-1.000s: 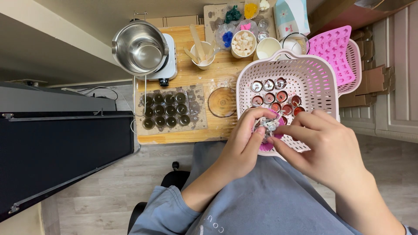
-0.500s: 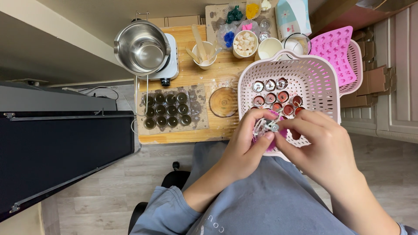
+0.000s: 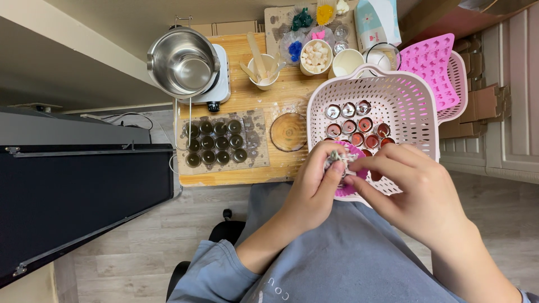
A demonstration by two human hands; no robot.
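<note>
A small silvery object (image 3: 337, 157), too small to identify, sat pinched between the fingertips of the left hand (image 3: 314, 188), over the near edge of the pale pink basket (image 3: 412, 98). The right hand (image 3: 418, 193) met it from the right, its fingers pressed together on a pink piece (image 3: 352, 168). A second earlier a white patterned scrap had shown beneath the hands; now it was hidden, and both hands had closed in tighter. Red and silver cups (image 3: 359, 126) lay in the basket. Farther left, dark cups (image 3: 216, 143) filled a tray, beyond it a steel pot (image 3: 182, 62).
</note>
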